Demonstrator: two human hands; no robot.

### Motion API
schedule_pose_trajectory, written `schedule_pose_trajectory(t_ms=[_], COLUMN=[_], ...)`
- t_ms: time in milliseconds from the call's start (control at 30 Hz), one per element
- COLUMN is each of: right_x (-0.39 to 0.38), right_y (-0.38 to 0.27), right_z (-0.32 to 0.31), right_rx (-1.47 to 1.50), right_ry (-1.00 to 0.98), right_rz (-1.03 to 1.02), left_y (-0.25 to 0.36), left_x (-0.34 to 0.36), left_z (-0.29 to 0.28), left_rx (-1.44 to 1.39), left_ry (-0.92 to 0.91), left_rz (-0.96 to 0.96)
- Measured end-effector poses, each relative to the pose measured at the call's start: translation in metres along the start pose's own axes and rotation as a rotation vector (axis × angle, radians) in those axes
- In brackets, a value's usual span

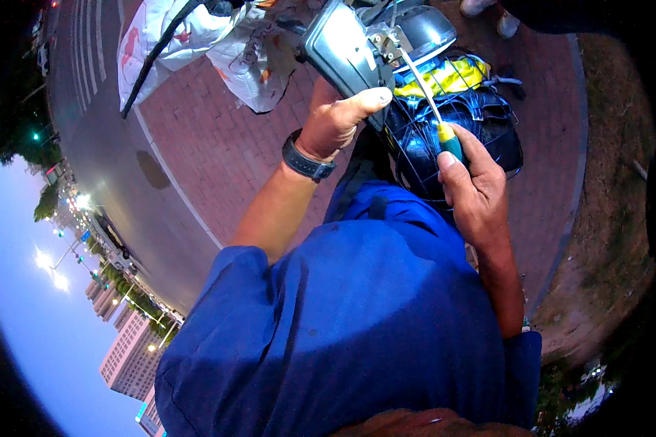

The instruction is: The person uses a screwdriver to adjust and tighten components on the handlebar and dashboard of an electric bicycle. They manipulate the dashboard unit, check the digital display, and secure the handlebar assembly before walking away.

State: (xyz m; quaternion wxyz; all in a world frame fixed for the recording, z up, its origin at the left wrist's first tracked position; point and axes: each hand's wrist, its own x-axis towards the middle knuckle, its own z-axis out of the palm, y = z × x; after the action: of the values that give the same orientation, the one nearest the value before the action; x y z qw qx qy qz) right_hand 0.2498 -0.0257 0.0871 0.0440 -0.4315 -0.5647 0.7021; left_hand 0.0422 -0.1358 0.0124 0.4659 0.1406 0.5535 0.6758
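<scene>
My left hand (335,124), with a dark watch on its wrist, grips the lower end of a dark, flat, rounded-rectangular housing (342,51), thumb on its face. My right hand (470,182) is closed around the yellow-and-teal handle of a screwdriver (447,143). Its long shaft reaches up to a small metal bracket with screws (385,45) on the housing; whether the tip touches a screw is too small to tell. A glossy rounded black piece (426,28) sits just right of the bracket. Below lies a black bundle (481,135) under cords, with bright yellow material (455,76) on it.
White printed sacks (160,54) and a black strap lie upper left. Another person's shoes (506,24) show at top right. Brick pavement (197,146) has a kerb, with a road (98,167), streetlights and buildings on the left and a dirt verge (608,204) on the right.
</scene>
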Motion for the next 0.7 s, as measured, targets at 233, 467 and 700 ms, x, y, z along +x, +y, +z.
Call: schedule_pose_trajectory(t_ms=[233, 467, 700], right_x=[0.006, 0.009, 0.010], right_y=[0.002, 0.006, 0.004], right_z=[0.004, 0.004, -0.002], right_rx=[-0.060, -0.061, 0.121], right_ry=[0.014, 0.021, -0.052], right_rz=[0.015, 0.020, 0.161], left_y=[0.005, 0.008, 0.011], left_x=[-0.001, 0.000, 0.004], left_z=[0.001, 0.006, 0.006], left_rx=[-0.028, -0.005, 0.005], left_ry=[-0.021, -0.025, -0.056], left_rz=[-0.043, -0.057, -0.057])
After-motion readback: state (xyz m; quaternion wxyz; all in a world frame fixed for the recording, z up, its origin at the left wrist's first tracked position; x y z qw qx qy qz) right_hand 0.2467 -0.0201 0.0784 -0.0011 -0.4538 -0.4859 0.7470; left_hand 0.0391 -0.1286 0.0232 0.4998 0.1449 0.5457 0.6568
